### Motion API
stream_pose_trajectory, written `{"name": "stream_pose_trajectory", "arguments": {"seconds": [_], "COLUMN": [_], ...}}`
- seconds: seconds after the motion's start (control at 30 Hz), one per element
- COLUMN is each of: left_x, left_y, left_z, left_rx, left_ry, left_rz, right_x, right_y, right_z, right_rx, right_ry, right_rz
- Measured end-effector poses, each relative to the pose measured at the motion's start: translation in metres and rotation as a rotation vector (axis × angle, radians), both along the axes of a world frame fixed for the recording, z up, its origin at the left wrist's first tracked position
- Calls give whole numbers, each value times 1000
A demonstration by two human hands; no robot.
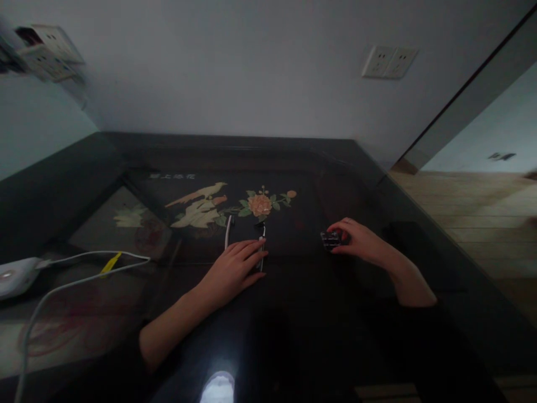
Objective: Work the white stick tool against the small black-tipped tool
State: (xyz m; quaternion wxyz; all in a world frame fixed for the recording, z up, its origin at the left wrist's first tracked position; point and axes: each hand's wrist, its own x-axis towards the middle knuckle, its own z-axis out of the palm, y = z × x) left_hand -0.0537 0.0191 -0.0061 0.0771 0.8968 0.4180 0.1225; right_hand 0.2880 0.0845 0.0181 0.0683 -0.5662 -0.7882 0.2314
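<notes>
My left hand [237,263] rests low over the dark tabletop, fingers stretched forward and thumb apart. Its fingertips are on a slim dark thing with a silver edge [262,258], mostly covered by the hand, so I cannot tell its kind. A pale curved strip [228,230] sticks up just beyond the knuckles; whether it joins that thing is hidden. To the right, my right hand [356,240] pinches a small dark, shiny rectangular piece [330,240] with pale marks between thumb and fingers.
The glossy black table [293,313] carries a bird-and-flower picture [259,204]. At left lies a white device [19,277] with a white cable [84,278] and yellow tag [111,264]. Wall sockets [389,61] are behind; a dark flat shape [413,246] lies near the right forearm.
</notes>
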Motion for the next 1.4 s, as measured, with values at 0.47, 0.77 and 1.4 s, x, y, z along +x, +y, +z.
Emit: {"name": "stream_pose_trajectory", "arguments": {"seconds": [0.47,0.77,1.4], "left_x": [2,-1,-1], "left_y": [-1,-1,-2], "left_z": [3,4,2], "left_rx": [47,31,27], "left_ry": [37,43,26], "left_rz": [42,47,47], "right_x": [-86,-94,-92], "right_y": [-18,-23,-22], "right_z": [-8,-12,-17], "right_rx": [137,157,194], "right_ry": [109,126,143], "right_rz": [130,108,110]}}
